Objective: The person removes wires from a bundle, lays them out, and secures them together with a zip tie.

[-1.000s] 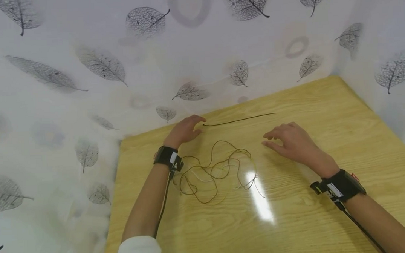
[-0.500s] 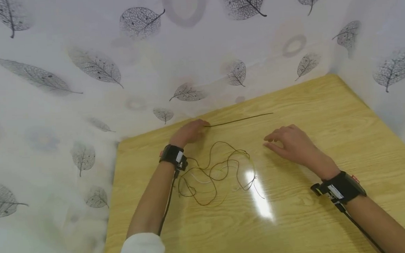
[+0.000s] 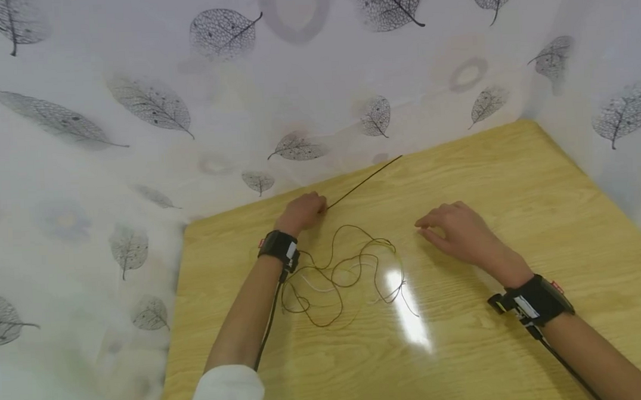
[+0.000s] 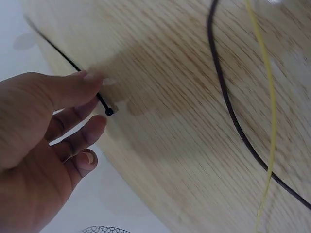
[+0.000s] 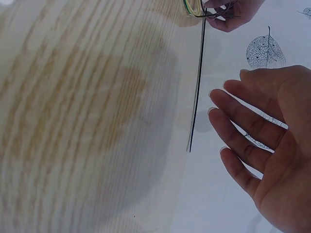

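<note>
My left hand (image 3: 302, 214) pinches a thin black cable tie (image 3: 364, 181) between thumb and fingers, close to its small square head. In the left wrist view the head (image 4: 109, 111) pokes out past the fingertips, and the long tail runs off toward the wall. Apart from it, my right hand (image 3: 464, 232) hovers over the right side of the table with relaxed, slightly bent fingers and holds nothing. A loose tangle of thin wires lies between the hands; a dark brown wire (image 4: 226, 92) and a yellow wire (image 4: 272, 97) show close up.
The wood-grain table (image 3: 466, 349) meets a wall (image 3: 336, 74) with a leaf print along its back edge, and another wall at the right. Each wrist wears a black strap with a camera, and a cable (image 3: 566, 365) trails along the right forearm.
My left hand has come to the cable tie's head end and taken hold of it. The tie has swung, its far end now nearer the wall. My right hand has barely moved.
</note>
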Demonstrator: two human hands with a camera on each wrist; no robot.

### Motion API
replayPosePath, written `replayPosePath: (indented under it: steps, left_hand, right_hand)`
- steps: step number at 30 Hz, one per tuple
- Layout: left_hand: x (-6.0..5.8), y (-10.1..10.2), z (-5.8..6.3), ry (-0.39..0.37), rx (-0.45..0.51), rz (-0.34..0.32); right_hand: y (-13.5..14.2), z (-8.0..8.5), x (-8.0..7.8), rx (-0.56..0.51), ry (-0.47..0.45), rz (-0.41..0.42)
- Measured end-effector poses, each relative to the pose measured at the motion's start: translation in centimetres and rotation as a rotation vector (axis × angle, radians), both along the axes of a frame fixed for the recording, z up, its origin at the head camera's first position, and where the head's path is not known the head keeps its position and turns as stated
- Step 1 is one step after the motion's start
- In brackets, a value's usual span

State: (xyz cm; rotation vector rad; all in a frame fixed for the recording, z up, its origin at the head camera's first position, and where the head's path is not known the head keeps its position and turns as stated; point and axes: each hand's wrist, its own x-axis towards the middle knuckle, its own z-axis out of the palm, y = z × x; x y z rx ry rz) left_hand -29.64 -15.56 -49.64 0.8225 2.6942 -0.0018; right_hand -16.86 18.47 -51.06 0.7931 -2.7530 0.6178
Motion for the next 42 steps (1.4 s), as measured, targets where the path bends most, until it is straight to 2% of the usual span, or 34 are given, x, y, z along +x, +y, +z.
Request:
replayPosePath:
  steps: [3,8,13,15,21,24,28,34,38,42]
  left_hand:
    - [0.5,-0.1,-0.2,0.073,-0.055,-0.03]
    - [1.4,-0.5,-0.4,0.156,-0.074,-0.039]
    - [1.8,-0.9,-0.3,0.195,-0.124,-0.031]
    - [1.9,-1.1,0.2,0.178,-0.116,-0.008]
    - [2.2,-2.3,3.1,0.18,0.003,0.075]
    - [2.6,-2.9,4.7,0.217,0.039,0.074]
    - [3.4,-3.1,6.5,0.29,0.118,0.018]
    - [5.2,-2.5,8.3,0.428,0.263,-0.072]
    - [6.3,-1.9,10.1,0.49,0.331,-0.119]
    - [6.9,-1.5,12.1,0.526,0.397,-0.15]
  right_hand:
    - [0.0,0.0,-0.1,0.005,-0.001,-0.001]
    - [-0.3,-0.1,-0.7,0.008,-0.004,0.021]
    - [-0.6,0.2,-1.8,0.01,-0.004,0.056]
    - [-0.7,0.4,-2.3,0.011,0.008,0.072]
    - [-1.6,1.8,-4.3,0.004,0.083,0.12]
    - [-2.5,3.0,-5.2,-0.001,0.136,0.138]
    - [-3.7,4.5,-6.2,-0.005,0.187,0.157]
    - [-5.2,6.0,-7.4,0.053,0.201,0.192]
    - [-5.9,6.1,-7.9,0.065,0.225,0.215]
    - [-6.5,5.9,-8.0,0.033,0.266,0.246]
